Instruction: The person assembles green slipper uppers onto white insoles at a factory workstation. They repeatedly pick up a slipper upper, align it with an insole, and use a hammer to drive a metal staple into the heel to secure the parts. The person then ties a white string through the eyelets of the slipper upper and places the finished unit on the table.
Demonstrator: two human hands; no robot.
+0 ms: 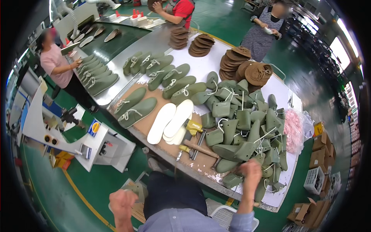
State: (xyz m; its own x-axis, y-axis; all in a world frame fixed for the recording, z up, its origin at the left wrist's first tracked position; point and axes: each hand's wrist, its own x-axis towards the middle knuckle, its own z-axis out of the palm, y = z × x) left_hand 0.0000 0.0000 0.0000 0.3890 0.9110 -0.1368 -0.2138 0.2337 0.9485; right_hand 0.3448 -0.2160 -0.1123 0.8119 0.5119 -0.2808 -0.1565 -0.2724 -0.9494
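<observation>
The person's right hand (250,169) is curling into a closed fist just above the near edge of the workbench (201,69), hovering over the near end of a big heap of olive-green shoe uppers (247,127). Whether the fingers are clamping anything is hard to tell, since the hand is blurred; a thin pale lace seems to be running by it, but that cannot be confirmed. The left hand (123,203) is also balling into a fist, well off the bench, down over the green floor beside the person's lap, and nothing can be made out inside it.

Just left of the heap, near the same edge, a wooden-handled hammer (201,149) is lying on a brown cardboard sheet (147,123), with a yellow tool (193,127) touching two white insoles (170,121) beside it. Laced green uppers (137,112) are lying in rows toward the bench's far left edge. Stacks of brown pieces (239,63) are sitting at the far edge, and a pink bag (293,129) is sagging at the right edge, partly cut off by the heap.

Another person in a pink shirt (54,63) is touching uppers at the far left corner; two more people are standing beyond the far edge, cropped by the picture's rim.
</observation>
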